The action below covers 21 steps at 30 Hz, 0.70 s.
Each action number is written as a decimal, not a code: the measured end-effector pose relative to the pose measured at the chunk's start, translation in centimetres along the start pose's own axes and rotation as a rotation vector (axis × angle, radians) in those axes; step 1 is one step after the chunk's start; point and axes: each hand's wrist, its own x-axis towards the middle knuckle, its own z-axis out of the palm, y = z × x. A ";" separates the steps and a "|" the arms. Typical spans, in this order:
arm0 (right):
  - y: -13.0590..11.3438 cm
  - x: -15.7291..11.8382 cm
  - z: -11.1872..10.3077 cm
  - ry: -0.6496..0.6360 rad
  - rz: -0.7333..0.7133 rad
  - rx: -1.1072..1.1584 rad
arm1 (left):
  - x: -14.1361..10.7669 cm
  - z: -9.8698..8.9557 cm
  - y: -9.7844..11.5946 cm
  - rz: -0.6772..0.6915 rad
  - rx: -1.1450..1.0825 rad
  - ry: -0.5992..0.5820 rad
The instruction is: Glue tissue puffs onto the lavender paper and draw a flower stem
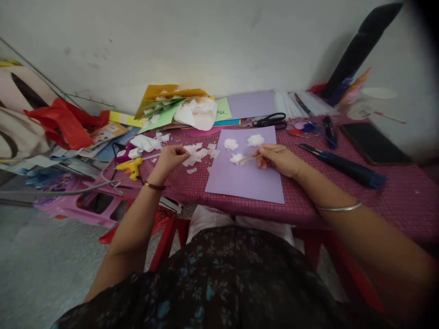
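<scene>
Fingers of the right hand (272,157) pinch a thin stick (252,158) against white fluff (237,158) on purple paper (245,180); the left hand's (174,157) narrow pinch nears paper scraps (195,154).

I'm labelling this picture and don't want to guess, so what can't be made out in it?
All in the head view:
Left hand: whether it pinches anything; the fingertips cover the spot and it is too small.
Stick in the right hand: its far tip, lost against the white tuft.
Green card: its writing, too small to read.
Cloth bag: its far side, cut off by the left edge.
</scene>
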 end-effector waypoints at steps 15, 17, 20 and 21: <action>0.1 0.1 -0.1 0.018 -0.005 -0.001 | 0.1 -0.2 -0.9 -0.129 -0.096 -0.023; 0.2 0.1 -0.1 0.016 -0.002 0.001 | 0.0 -0.5 -0.9 -0.120 -0.091 0.027; 0.2 0.1 0.0 0.023 0.002 0.003 | -0.3 -0.9 -0.5 -0.125 -0.160 0.020; 0.1 0.0 0.0 0.026 0.002 0.004 | -0.4 -1.1 -0.4 -0.133 -0.201 -0.003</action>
